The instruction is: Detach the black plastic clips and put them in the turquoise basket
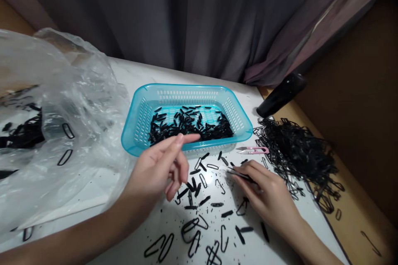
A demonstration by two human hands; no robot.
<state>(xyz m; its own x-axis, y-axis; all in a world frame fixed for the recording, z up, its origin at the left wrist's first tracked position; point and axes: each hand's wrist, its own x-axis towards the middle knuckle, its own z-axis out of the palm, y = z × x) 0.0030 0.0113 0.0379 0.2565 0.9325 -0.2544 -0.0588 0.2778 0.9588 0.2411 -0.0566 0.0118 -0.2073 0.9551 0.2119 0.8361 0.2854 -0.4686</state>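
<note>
Black elastic loops (199, 232), scattered nearest on the white table (93, 215). Left hand (155, 172): half open, nothing held, forefinger extended toward the blue basket (137, 124) of cut pieces. Right hand (267, 192): closed on a dark thin tool (239, 174), best kept low among loops. Pink snips (253, 149) and a tangled pile (295, 153) lie beyond.

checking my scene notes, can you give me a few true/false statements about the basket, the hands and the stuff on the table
1. The turquoise basket holds a pile of small black loops. True.
2. The pink thread snips lie inside the basket. False: they lie on the white table, just right of the basket.
3. The left hand hovers near the basket's front rim with its index finger stretched out. True.
4. The right hand is empty. False: it holds a thin dark tool, too small to identify.
5. The tangled black heap sits left of the basket. False: it sits right; a clear plastic bag is left.
</note>
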